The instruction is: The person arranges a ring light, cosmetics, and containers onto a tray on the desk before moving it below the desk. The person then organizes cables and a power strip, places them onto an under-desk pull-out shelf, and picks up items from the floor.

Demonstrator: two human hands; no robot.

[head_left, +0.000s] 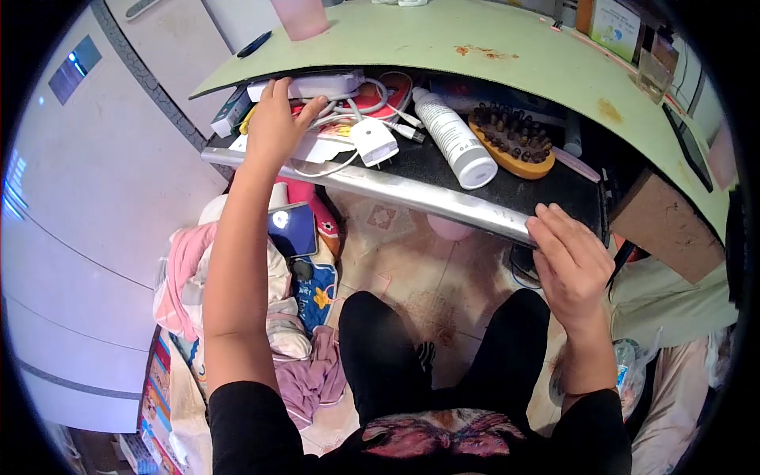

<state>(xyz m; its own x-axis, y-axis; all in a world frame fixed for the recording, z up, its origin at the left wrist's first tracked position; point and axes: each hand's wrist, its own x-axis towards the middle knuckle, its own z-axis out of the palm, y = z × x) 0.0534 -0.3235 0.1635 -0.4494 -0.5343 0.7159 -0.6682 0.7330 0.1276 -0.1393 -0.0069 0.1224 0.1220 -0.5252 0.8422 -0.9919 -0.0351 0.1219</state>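
Note:
My left hand (281,123) reaches into a pulled-out drawer, fingers apart and resting at a white power strip (332,84). White cables and a white plug (374,142) lie just right of it. My right hand (574,265) grips the right end of the drawer's silver front edge (396,190), thumb side hidden. Inside the drawer, a white bottle (455,138) lies slanted with its cap toward me. Beside the bottle sits a wooden hairbrush (514,141) with dark bristles facing up. A small box (231,112) stands at the drawer's left end.
The green desktop (396,36) overhangs the drawer and carries a pink cup (302,17) and a phone (687,146). Clothes (309,372) are piled on the floor at left, near a white cabinet (79,222). A cardboard-brown panel (669,226) stands at right.

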